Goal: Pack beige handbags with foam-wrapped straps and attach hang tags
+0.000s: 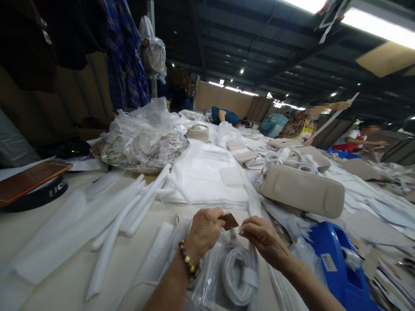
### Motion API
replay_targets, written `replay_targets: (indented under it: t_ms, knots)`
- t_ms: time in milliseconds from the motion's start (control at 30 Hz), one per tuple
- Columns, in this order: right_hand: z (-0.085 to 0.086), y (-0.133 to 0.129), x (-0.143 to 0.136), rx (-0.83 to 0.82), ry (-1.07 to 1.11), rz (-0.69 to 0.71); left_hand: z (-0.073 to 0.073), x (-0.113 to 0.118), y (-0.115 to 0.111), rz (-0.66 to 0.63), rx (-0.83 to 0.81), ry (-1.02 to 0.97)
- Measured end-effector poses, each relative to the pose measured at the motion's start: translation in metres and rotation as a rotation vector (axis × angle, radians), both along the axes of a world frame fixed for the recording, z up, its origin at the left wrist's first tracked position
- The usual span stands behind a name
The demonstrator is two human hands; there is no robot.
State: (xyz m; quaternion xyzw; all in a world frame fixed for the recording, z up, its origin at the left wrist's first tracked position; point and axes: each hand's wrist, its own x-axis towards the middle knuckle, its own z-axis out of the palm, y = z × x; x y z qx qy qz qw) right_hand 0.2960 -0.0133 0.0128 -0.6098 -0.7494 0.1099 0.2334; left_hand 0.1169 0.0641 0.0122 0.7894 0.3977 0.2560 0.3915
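In the head view, a small brown tag [230, 221] is held just below the middle, pinched by its left edge between the thumb and fingers of the left hand [223, 219], which is clamped on it. A beaded bracelet [187, 258] is worn on that wrist. The right hand [242, 230] is placed at three o'clock from the tag, its fingertips brought together on a small pale piece [241, 231] that is too small to identify.

At six o'clock from the tag, a coiled pale strap [228, 276] with a white wrap is seen in clear plastic packaging [205, 287]. At about four o'clock, a blue tape dispenser [335, 259] with a white label is set down, and at two o'clock a beige handbag [301, 190] is laid on its side. Toward twelve o'clock, white sheets [207, 181] are stacked with a small pale square piece [231, 176] on top.

White foam tubes [136, 216] are scattered at nine o'clock, with an orange-brown phone [30, 179] farther out. Between ten and eleven, a clear plastic bag [139, 138] is filled with cords. Farther back, a person [228, 117] is seen bent over at twelve o'clock, and a long pale strip [335, 116] is held up by another person [296, 125] at one o'clock
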Motion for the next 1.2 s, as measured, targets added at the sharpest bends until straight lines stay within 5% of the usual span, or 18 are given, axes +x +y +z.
replay_targets:
  t_ms: [200,533,800,1200]
  knots:
    - [0.009,0.005,-0.017,-0.255,-0.348,0.020,0.001,-0.003,0.003,0.000,-0.156,-0.092]
    - [-0.002,0.009,-0.012,-0.203,0.100,-0.180,0.007,-0.018,0.011,-0.101,-0.404,-0.232]
    - [-0.010,0.010,-0.021,-0.042,0.393,-0.134,0.009,-0.022,0.012,-0.144,-0.470,-0.326]
    - [-0.004,0.005,-0.030,-0.068,0.418,-0.131,0.021,-0.018,0.002,-0.162,-0.510,-0.504]
